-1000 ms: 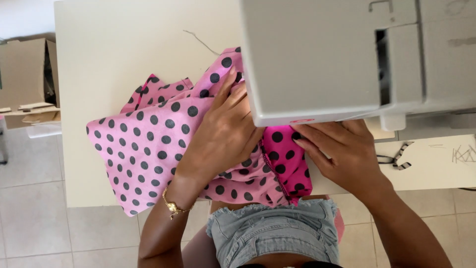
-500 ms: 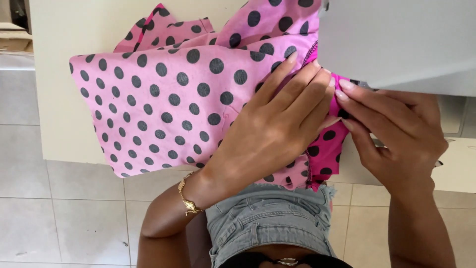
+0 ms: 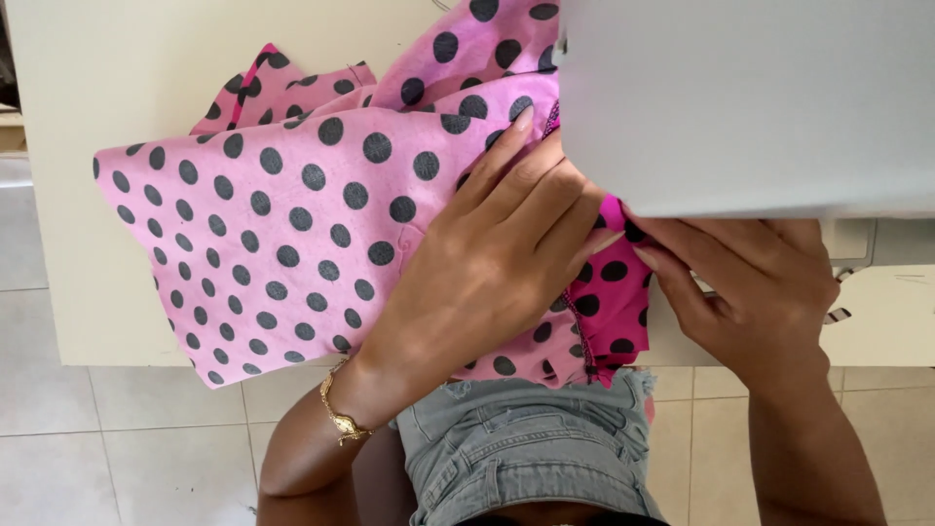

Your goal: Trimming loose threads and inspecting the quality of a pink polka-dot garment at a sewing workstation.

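Note:
A pink fabric with black polka dots (image 3: 282, 234) lies spread over the cream table (image 3: 117, 78) and hangs off its near edge. My left hand (image 3: 487, 263) presses flat on the fabric, fingers pointing under the white sewing machine (image 3: 750, 97). My right hand (image 3: 750, 292) pinches the darker pink folded edge (image 3: 614, 292) of the fabric just below the machine. The needle area is hidden behind the machine's body. A gold bracelet (image 3: 338, 414) sits on my left wrist.
Pale floor tiles (image 3: 97, 458) show below the table edge. My lap in grey denim shorts (image 3: 526, 448) is right under the fabric's hanging part. A brown box edge shows at the far left.
The view has moved closer to the fabric and machine. Both hands stay on the fabric, my left fingers reaching further under the machine.

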